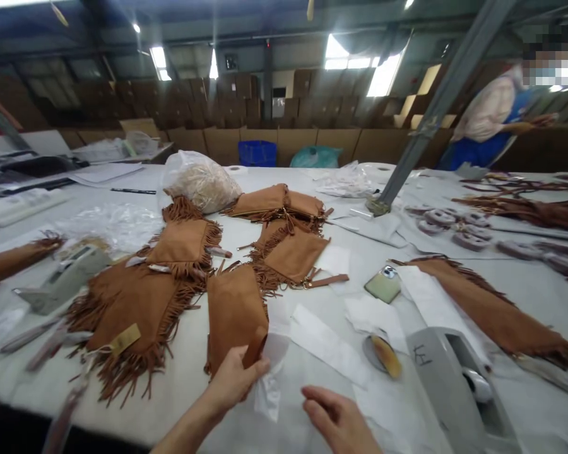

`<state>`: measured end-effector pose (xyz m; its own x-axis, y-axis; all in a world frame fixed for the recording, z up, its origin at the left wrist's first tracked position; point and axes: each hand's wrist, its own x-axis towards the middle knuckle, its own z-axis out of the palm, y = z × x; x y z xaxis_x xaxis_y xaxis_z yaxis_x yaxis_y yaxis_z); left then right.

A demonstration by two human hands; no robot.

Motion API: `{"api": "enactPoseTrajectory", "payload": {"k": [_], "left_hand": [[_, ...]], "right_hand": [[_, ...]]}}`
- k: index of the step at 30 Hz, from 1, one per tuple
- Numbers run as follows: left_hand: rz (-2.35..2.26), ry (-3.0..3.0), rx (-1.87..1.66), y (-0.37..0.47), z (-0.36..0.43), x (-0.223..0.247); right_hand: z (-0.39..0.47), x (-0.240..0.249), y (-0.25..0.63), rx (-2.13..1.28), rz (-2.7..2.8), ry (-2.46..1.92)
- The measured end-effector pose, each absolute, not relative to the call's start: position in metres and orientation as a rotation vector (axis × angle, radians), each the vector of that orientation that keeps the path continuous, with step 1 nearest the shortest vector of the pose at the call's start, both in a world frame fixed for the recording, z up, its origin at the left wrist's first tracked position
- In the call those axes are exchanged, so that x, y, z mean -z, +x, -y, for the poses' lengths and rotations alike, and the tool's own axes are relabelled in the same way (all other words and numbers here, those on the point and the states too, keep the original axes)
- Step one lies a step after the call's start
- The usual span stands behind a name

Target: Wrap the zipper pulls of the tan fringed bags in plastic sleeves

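Note:
My left hand pinches the lower right corner of a brown leather pouch, which lies on the white table. Beside that corner, a clear plastic bag hangs down next to my fingers. To the right, my right hand is over the table with its fingers bent and apart, holding nothing. Left of the pouch lie fringed brown bags, one with a tan tag on it. More fringed pouches are piled just behind.
A grey tape dispenser, a phone and a round tin are on the right. A slanted metal post rises from the table. At the back right stands a person.

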<state>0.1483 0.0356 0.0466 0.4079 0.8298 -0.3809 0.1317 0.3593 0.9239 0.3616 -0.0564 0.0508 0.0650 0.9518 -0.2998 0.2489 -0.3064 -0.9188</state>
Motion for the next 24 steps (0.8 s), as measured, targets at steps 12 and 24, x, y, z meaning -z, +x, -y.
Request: {"api": "enactPoseTrajectory", "payload": {"k": [12,24], "left_hand": [[-0.98,1.205,-0.573,0.119,-0.023,-0.044],[-0.763,1.311,-0.581,0.098,-0.036,-0.027]], "right_hand": [[0.031,-0.029,0.263,-1.531,0.972,-1.418],[0.036,-0.015,0.243,-1.61,1.061,-1.271]]}}
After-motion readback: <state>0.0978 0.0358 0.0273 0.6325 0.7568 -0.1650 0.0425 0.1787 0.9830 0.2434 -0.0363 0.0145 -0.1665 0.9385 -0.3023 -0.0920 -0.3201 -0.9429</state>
